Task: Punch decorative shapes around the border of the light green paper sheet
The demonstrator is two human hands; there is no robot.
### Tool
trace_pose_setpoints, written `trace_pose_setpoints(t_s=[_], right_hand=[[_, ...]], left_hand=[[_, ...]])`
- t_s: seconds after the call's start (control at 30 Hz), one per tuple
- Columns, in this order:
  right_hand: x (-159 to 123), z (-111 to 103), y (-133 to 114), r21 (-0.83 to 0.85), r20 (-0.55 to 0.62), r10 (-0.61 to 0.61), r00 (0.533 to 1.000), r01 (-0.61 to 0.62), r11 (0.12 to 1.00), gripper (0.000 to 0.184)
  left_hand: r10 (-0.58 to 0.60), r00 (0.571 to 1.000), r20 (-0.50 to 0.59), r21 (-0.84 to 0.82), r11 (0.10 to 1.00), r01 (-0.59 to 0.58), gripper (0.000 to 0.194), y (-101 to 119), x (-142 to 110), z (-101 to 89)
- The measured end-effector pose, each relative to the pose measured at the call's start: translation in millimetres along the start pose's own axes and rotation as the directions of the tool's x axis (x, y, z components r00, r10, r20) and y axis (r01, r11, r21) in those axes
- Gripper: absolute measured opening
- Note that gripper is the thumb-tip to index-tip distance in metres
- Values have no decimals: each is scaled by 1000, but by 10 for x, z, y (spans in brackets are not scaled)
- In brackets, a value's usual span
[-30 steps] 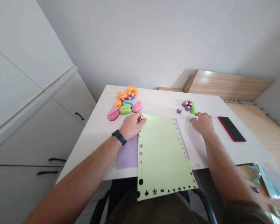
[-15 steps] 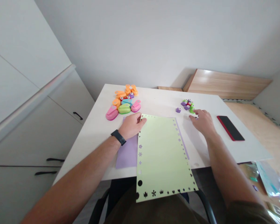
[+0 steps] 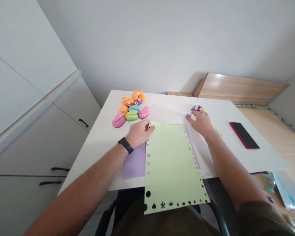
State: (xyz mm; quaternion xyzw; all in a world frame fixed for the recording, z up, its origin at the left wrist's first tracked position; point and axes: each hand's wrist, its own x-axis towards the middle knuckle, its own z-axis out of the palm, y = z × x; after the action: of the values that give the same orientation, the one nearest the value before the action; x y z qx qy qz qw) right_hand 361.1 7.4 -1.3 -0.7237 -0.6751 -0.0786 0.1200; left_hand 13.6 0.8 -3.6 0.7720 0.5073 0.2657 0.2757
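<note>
My left hand (image 3: 139, 132) pinches the top left corner of a light green sheet of paper (image 3: 172, 157), with a dark small thing partly showing by the fingertips. Punched shapes such as flowers, stars, hearts and a crown run along the sheet's edges. Its lower end juts past the table's front edge. Under it lies a purple sheet (image 3: 135, 162). My right hand (image 3: 201, 123) is at the right, its thumb and index finger apart around a small purple craft punch (image 3: 188, 116). Just beyond the fingers sits a cluster of small punches (image 3: 195, 108), partly hidden by that hand.
Larger craft punches (image 3: 131, 115) in orange, pink, green and blue are grouped at the back left of the white table (image 3: 98, 131). A black and red flat object (image 3: 244, 135) lies at the right. Small green paper bits (image 3: 218, 132) rest beside my right forearm.
My right hand has moved left and away from me, from the near side of the cluster to the lone purple punch. My left hand still holds the green sheet in place.
</note>
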Motion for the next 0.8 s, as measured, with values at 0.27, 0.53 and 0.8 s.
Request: trace_pose_setpoints(t_s=[0.27,0.53,0.8], right_hand=[[217,101,-4,-65,31,25,999,-23,998,33],[57,-53,367,-138,-48,116,992,-121,983,47],[-155,-121,642,-138,231,81,969,-50,989,40]], left_hand=[[-17,1000,18,13,1000,17,33,15,-2,-8],[-18,999,27,18,1000,18,32,12,3,-1],[-11,1000,19,11,1000,11,32,0,4,10]])
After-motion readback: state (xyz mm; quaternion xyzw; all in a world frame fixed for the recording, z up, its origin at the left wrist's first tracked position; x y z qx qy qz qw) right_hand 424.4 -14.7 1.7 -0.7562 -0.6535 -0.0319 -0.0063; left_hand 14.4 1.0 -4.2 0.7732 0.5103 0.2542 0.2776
